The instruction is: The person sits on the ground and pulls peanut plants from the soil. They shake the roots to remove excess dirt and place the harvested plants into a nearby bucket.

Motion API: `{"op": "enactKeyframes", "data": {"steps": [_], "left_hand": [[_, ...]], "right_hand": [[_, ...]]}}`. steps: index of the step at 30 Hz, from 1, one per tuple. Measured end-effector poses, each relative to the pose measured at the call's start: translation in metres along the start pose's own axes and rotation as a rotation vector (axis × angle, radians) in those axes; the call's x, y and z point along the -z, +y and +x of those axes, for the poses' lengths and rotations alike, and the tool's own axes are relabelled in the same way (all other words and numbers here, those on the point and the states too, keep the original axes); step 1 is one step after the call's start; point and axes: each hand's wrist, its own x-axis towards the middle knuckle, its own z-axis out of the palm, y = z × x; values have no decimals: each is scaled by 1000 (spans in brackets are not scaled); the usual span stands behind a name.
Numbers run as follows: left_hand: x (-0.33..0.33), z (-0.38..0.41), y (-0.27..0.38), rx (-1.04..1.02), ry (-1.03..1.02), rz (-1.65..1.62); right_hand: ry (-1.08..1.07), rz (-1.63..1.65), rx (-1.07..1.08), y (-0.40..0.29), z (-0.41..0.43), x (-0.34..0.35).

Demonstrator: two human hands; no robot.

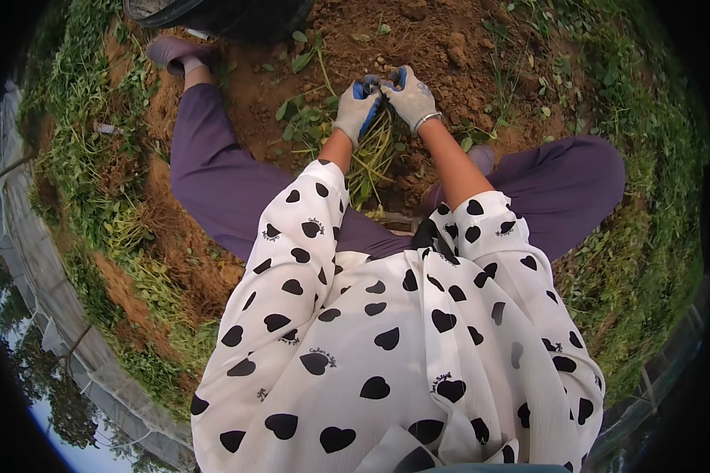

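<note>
My left hand [355,112] and my right hand [411,97] meet in front of me, in pale knit work gloves with blue-coated palms. Between them they grip the root end of a bunch of uprooted plants [374,155], which look like peanut plants. Its yellow-green stems trail back from the gloves towards my lap. What exactly lies between the fingertips is small and partly hidden by the gloves. Just beyond my fingers, a few small pale round bits [380,60] rest on the soil. Leafy sprigs [307,121] spread beside my left hand.
Loose reddish-brown soil [449,44] lies ahead. A black tub [242,18] stands at the far left, near my outstretched foot [180,52]. Heaps of pulled plants [130,230] line the left; more greenery [639,236] grows on the right. Plastic sheeting [47,254] borders the left edge.
</note>
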Motion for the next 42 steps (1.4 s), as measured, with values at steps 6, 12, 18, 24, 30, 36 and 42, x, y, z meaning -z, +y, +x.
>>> {"op": "enactKeyframes", "data": {"steps": [6,12,18,24,30,36,42], "left_hand": [[3,2,-2,-47,-3,248],[1,-3,2,-80,73,526],[-7,2,-12,-85,293,756],[13,19,-21,-54,105,330],[-12,-12,63,69,27,804],[-13,-12,42,-25,63,1028],[-17,-16,44,-28,9,1036]], "right_hand": [[46,-6,-22,0,2,-4],[-52,4,-16,3,8,-5],[-119,1129,-283,21,15,19],[24,1432,-357,30,24,29],[95,282,-1,30,28,0],[3,-4,-64,8,19,3],[59,46,-37,13,20,-2]]}}
